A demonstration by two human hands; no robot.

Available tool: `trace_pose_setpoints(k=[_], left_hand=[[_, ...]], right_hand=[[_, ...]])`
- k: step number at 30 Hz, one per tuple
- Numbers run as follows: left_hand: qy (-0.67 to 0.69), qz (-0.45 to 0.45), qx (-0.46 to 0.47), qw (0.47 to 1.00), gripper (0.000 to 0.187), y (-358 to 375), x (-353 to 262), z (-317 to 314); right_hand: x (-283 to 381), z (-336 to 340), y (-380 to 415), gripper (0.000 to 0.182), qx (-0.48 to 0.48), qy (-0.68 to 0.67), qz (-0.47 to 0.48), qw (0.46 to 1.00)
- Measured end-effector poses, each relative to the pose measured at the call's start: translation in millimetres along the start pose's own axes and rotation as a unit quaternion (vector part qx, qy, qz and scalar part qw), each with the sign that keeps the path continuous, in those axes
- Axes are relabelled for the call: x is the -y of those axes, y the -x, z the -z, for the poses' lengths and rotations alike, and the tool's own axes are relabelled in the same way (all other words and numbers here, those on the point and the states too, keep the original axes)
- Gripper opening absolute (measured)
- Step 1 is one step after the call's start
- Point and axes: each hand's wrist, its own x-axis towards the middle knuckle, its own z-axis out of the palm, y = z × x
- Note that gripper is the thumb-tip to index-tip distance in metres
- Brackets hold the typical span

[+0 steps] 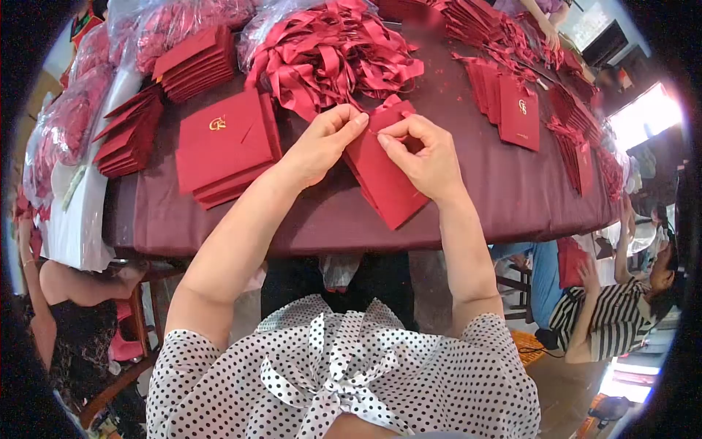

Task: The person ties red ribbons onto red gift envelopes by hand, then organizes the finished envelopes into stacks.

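Near the table's front edge lies a red paper bag point(391, 186), slanted, its top end between my two hands. My left hand point(325, 143) is closed in a pinch at the bag's upper left; what it pinches is too small to make out. At the bag's upper right my right hand point(424, 154) has thumb and forefinger pressed together on something tiny, perhaps ribbon or cord. Just beyond my hands rises a heap of red ribbons point(329, 58). To the left is a stack of red bags point(223, 143) with a gold emblem.
More folded red bags point(194, 62) stand at the back left beside plastic-wrapped bundles point(62, 124). Emblem-marked bags point(519, 113) lie on the right of the dark red tablecloth point(307, 227). People sit at both sides; another person's arms show at the far right.
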Motion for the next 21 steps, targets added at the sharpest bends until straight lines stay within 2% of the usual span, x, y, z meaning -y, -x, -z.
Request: trace_pose_setpoints(k=[2, 5, 7, 9, 10, 11, 12, 14, 16, 18, 19, 20, 21], left_hand=[[-0.014, -0.018, 0.005, 1.000, 0.014, 1, -1, -2], [-0.063, -0.060, 0.006, 0.996, 0.015, 0, 2, -1], [-0.096, -0.081, 0.001, 0.992, 0.015, -1, 5, 1], [-0.221, -0.127, -0.006, 0.967, 0.014, -2, 5, 3], [-0.221, -0.127, -0.007, 0.967, 0.014, -2, 4, 3], [-0.277, -0.165, -0.025, 0.946, 0.014, -1, 3, 2], [-0.331, -0.203, -0.044, 0.920, 0.014, 0, 1, 1], [-0.310, -0.209, -0.053, 0.926, 0.012, 1, 0, 1], [-0.272, -0.198, -0.049, 0.940, 0.010, 1, -4, 2], [-0.251, -0.176, -0.057, 0.950, 0.012, 2, -8, 1], [-0.230, -0.152, -0.067, 0.959, 0.013, 3, -9, 0], [-0.227, -0.157, -0.068, 0.959, 0.013, 3, -11, 0], [-0.251, -0.179, -0.054, 0.950, 0.013, 4, -13, -1]], right_hand=[[0, -4, 0, 0.008, -0.017, 0.032, 0.026, 0.999], [3, -8, 0, 0.008, -0.026, 0.070, 0.000, 0.997], [6, -10, 1, 0.008, -0.025, 0.096, 0.017, 0.995], [11, -12, -1, 0.007, -0.024, 0.120, 0.034, 0.992], [15, -12, -3, 0.006, -0.003, 0.219, 0.074, 0.973], [21, -11, -6, 0.006, 0.018, 0.314, 0.115, 0.942], [29, -12, -11, 0.006, 0.020, 0.314, 0.118, 0.942], [48, -12, -20, 0.009, 0.095, 0.481, 0.213, 0.845], [48, -5, -30, 0.013, 0.104, 0.483, 0.216, 0.842], [40, 2, -39, 0.016, 0.154, 0.328, 0.136, 0.922], [32, 6, -45, 0.022, 0.182, 0.236, 0.039, 0.954], [29, 8, -44, 0.022, 0.183, 0.241, 0.042, 0.952], [26, 9, -41, 0.025, 0.165, 0.158, 0.000, 0.974]])
